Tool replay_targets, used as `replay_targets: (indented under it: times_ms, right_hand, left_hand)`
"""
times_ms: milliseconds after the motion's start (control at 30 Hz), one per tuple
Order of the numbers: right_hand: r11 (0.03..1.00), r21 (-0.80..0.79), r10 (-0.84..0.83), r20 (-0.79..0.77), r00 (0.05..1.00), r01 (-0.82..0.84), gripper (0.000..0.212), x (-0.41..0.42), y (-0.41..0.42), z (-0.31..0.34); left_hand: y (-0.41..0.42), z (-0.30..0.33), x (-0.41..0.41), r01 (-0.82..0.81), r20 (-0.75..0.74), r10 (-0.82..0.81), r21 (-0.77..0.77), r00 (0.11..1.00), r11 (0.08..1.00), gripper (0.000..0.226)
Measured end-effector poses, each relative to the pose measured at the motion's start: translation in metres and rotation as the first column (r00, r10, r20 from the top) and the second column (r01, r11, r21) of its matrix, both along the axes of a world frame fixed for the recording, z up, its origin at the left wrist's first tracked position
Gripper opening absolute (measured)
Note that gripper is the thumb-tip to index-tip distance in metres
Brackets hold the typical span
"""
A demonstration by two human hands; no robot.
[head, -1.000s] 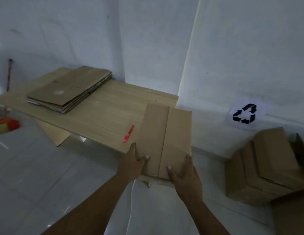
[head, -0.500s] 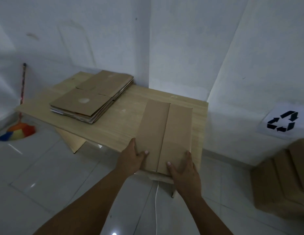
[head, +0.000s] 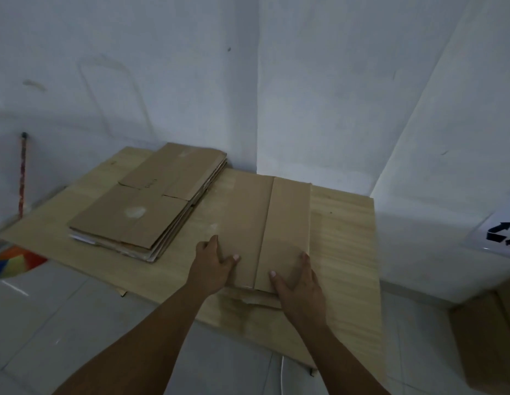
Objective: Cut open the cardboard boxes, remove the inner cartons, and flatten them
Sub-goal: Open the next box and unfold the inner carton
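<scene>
The flattened carton [head: 265, 223] had slid farther onto the bench [head: 344, 252], closer to the stack of flattened boxes [head: 145, 206]; the left hand [head: 211, 269] and right hand [head: 299, 286] gripped its near edge, thumbs on top, fingers curled along its sides.

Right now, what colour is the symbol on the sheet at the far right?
Black, on a white sheet; the head view shows it, cut off by the frame edge.
</scene>
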State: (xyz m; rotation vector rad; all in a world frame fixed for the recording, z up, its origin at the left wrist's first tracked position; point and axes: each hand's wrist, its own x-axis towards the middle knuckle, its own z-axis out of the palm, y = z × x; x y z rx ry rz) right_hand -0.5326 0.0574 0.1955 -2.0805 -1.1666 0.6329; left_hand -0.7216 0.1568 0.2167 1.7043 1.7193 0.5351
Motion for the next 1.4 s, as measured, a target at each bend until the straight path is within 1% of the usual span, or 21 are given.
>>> replay_targets:
  times_ms: [233,333,433,533,600,667,700,733,767,800,833,900,933,1033,1067,1133,1200,1233,1300,1367,1400]
  right_hand:
    - [0.991,-0.129,-0.045,0.004,0.999,0.045,0.098,-0.024,0.057,-0.014]
    - [0.985,-0.141,-0.098,0.020,0.995,0.100,0.098,-0.033,0.072,-0.018]
    - [0.982,-0.129,-0.144,-0.028,0.989,0.140,0.099,-0.041,0.085,-0.015]
    - [0.971,-0.091,-0.231,-0.127,0.965,0.221,0.104,-0.047,0.093,-0.011]
    - [0.952,-0.063,-0.305,-0.236,0.923,0.298,0.104,-0.052,0.098,-0.011]
    - [0.901,-0.028,-0.412,-0.362,0.836,0.432,0.091,-0.057,0.099,-0.016]
    - [0.862,-0.024,-0.463,-0.443,0.767,0.506,0.081,-0.059,0.098,-0.017]
    - [0.828,-0.028,-0.492,-0.515,0.702,0.560,0.073,-0.059,0.095,-0.018]
    - [0.808,-0.041,-0.504,-0.566,0.653,0.588,0.071,-0.057,0.093,-0.023]
    - [0.815,-0.071,-0.503,-0.579,0.641,0.575,0.072,-0.056,0.090,-0.027]
    - [0.835,-0.090,-0.489,-0.574,0.656,0.543,0.073,-0.055,0.088,-0.030]
    - [0.870,-0.105,-0.458,-0.533,0.711,0.481,0.067,-0.056,0.086,-0.034]
    - [0.875,-0.112,-0.454,-0.530,0.716,0.472,0.062,-0.059,0.086,-0.030]
    - [0.850,-0.096,-0.468,-0.589,0.659,0.517,0.035,-0.059,0.089,-0.020]
    - [0.840,-0.092,-0.465,-0.629,0.623,0.534,0.033,-0.058,0.091,-0.016]
    - [0.832,-0.110,-0.454,-0.698,0.554,0.543,0.037,-0.055,0.095,-0.006]
    - [0.829,-0.095,-0.420,-0.756,0.502,0.550,0.033,-0.050,0.101,0.005]
    - [0.819,-0.065,-0.411,-0.760,0.504,0.569,0.027,-0.046,0.103,0.010]
    - [0.792,0.041,-0.407,-0.708,0.576,0.609,0.021,-0.036,0.106,0.021]
    - [0.782,0.138,-0.409,-0.622,0.668,0.608,0.025,-0.026,0.108,0.034]
    - [0.785,0.163,-0.405,-0.595,0.694,0.598,0.030,-0.022,0.110,0.041]
  left_hand:
    - [0.063,-0.018,-0.012,0.036,-0.064,-0.037,-0.011,0.997,0.999,0.079]
    - [0.087,-0.029,-0.016,0.083,-0.067,-0.084,-0.025,0.994,0.996,0.078]
    - [0.103,-0.038,-0.019,0.134,-0.111,-0.137,-0.032,0.984,0.990,0.076]
    - [0.115,-0.036,-0.016,0.245,-0.320,-0.187,0.150,0.929,0.958,0.063]
    - [0.118,-0.032,-0.009,0.361,-0.378,-0.255,0.244,0.890,0.900,0.059]
    - [0.118,-0.030,-0.001,0.427,-0.390,-0.310,0.260,0.867,0.866,0.055]
    - [0.116,-0.030,0.002,0.436,-0.397,-0.317,0.258,0.861,0.862,0.055]
    - [0.115,-0.030,0.005,0.435,-0.398,-0.315,0.261,0.862,0.862,0.057]
    - [0.114,-0.031,0.006,0.434,-0.385,-0.318,0.263,0.866,0.862,0.062]
    - [0.114,-0.032,0.007,0.428,-0.355,-0.326,0.262,0.876,0.865,0.067]
    - [0.115,-0.033,0.006,0.419,-0.314,-0.334,0.257,0.889,0.871,0.071]
    - [0.119,-0.032,0.003,0.409,-0.240,-0.360,0.202,0.902,0.890,0.079]
    - [0.121,-0.031,0.002,0.415,-0.223,-0.377,0.161,0.899,0.895,0.084]
    - [0.122,-0.026,0.002,0.478,-0.308,-0.432,0.091,0.848,0.874,0.094]
    - [0.122,-0.025,0.002,0.493,-0.332,-0.442,0.086,0.833,0.866,0.094]
    - [0.128,-0.023,0.003,0.503,-0.335,-0.453,0.077,0.826,0.861,0.091]
    - [0.140,-0.023,0.005,0.508,-0.288,-0.473,0.053,0.832,0.860,0.086]
    - [0.146,-0.023,0.006,0.516,-0.235,-0.494,0.041,0.837,0.855,0.083]
    - [0.152,-0.019,0.010,0.522,-0.030,-0.522,0.055,0.853,0.851,0.078]
    - [0.153,-0.012,0.014,0.500,0.202,-0.496,0.036,0.844,0.865,0.063]
    - [0.152,-0.009,0.016,0.489,0.265,-0.471,-0.006,0.842,0.872,0.056]
